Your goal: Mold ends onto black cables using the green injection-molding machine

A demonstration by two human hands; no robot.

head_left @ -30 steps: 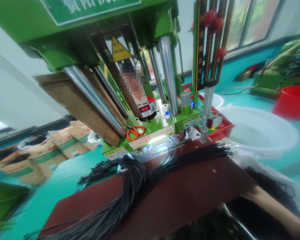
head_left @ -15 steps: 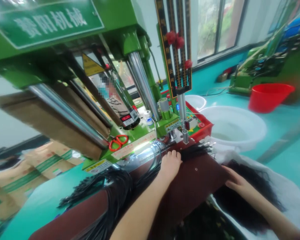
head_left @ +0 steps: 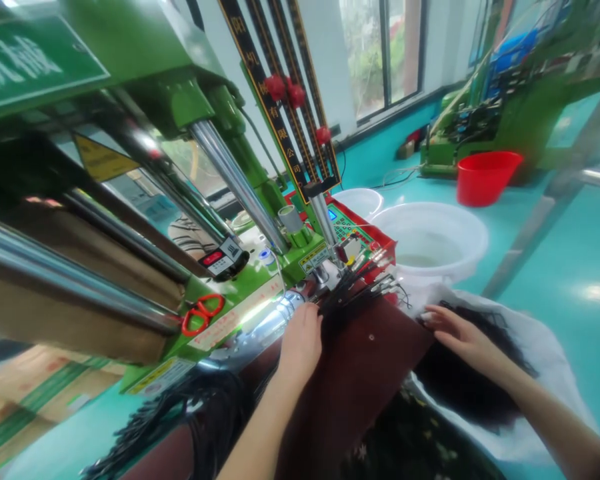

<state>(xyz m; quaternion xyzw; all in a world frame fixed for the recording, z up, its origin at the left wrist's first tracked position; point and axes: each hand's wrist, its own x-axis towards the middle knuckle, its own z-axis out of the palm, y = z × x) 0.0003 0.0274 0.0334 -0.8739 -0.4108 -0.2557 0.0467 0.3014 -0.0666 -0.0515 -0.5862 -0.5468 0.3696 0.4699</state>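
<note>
My left hand (head_left: 303, 343) is closed at the near end of a bundle of black cables (head_left: 353, 293), on the dark red board (head_left: 375, 373) in front of the press. The cables' pale metal ends (head_left: 385, 283) fan out towards the right. Over the board's right corner is my right hand (head_left: 455, 333), its thumb and fingers apart. A small pale spot shows at its fingertips, too blurred to name. Below it, a white sack (head_left: 545, 353) holds a dark mass of thin black strands (head_left: 473, 383). More coiled black cables (head_left: 215, 407) lie left of my left forearm.
The green press (head_left: 190, 100) stands ahead, with orange-handled scissors (head_left: 203, 315) on its base. A control panel in a red housing (head_left: 387, 240) sits behind the cable ends. White tubs (head_left: 430, 220) and a red bucket (head_left: 487, 177) are beyond. Cartons (head_left: 25, 393) stand at left.
The view has swung right, so the press sits further left. The cable bundle is angled up and its ends have spread. My right hand's fingers have lifted and curled at the board's corner.
</note>
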